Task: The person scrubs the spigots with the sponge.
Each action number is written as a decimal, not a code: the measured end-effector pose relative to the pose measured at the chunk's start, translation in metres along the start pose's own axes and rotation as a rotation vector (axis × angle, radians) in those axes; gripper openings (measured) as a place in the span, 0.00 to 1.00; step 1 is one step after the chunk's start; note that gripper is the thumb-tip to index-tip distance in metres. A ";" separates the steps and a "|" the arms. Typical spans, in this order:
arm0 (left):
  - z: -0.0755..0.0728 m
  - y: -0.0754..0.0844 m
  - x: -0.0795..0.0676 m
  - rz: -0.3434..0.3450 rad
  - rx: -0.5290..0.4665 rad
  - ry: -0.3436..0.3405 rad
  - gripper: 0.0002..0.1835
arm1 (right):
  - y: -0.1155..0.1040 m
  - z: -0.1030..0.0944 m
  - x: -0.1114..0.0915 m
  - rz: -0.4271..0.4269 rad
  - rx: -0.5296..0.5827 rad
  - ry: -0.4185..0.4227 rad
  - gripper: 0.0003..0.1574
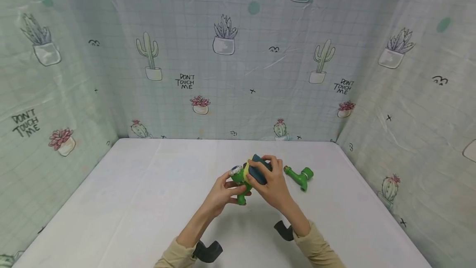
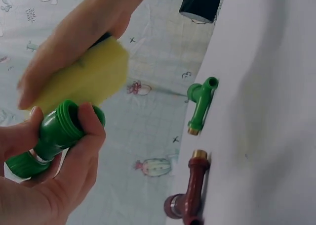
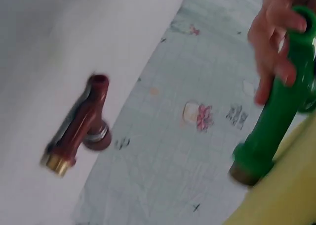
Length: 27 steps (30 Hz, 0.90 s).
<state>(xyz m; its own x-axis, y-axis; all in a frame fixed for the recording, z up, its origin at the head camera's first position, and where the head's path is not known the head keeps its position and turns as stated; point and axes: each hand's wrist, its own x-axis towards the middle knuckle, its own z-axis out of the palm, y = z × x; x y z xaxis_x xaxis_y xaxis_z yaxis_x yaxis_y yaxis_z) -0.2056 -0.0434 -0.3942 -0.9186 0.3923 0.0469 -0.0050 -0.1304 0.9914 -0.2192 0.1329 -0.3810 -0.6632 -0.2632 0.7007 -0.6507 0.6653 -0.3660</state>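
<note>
My left hand [image 1: 220,193] grips a green plastic tap [image 1: 241,199], raised above the white table. It has a silvery top, a threaded open mouth [image 2: 69,121] toward the left wrist camera, and a brass-coloured end [image 3: 243,175] in the right wrist view. In my right hand [image 1: 276,187] is a sponge [image 1: 257,174], yellow on one face and dark blue on the other. The yellow face [image 2: 91,76] lies right at the tap, overlapping it in the head view. Part of the tap is hidden behind the sponge and fingers.
Another green tap [image 1: 300,178] lies on the white table [image 1: 156,193], right of my hands. A dark red tap [image 2: 194,188] with a brass end lies there too. Black bent pieces [image 1: 209,252] sit at both wrists. A cactus-print curtain [image 1: 253,65] surrounds the table's back and sides.
</note>
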 end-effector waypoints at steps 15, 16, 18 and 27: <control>-0.006 0.017 -0.005 -0.037 0.152 0.055 0.24 | 0.027 -0.019 0.008 0.033 -0.284 0.013 0.25; -0.006 0.017 -0.006 -0.029 0.146 0.064 0.24 | 0.025 -0.018 0.007 0.035 -0.287 0.012 0.25; -0.004 0.018 -0.006 -0.014 0.130 0.090 0.23 | 0.022 -0.016 0.005 0.032 -0.288 0.024 0.26; -0.010 0.034 -0.006 0.020 0.049 0.203 0.23 | 0.029 -0.003 -0.018 -0.054 -0.297 0.032 0.27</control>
<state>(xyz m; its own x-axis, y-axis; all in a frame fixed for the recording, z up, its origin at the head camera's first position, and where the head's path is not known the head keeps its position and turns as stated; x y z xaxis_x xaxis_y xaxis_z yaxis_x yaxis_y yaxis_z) -0.2047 -0.0596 -0.3624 -0.9792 0.1975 0.0462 0.0288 -0.0904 0.9955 -0.2248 0.1586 -0.4026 -0.6156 -0.2849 0.7348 -0.5451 0.8273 -0.1359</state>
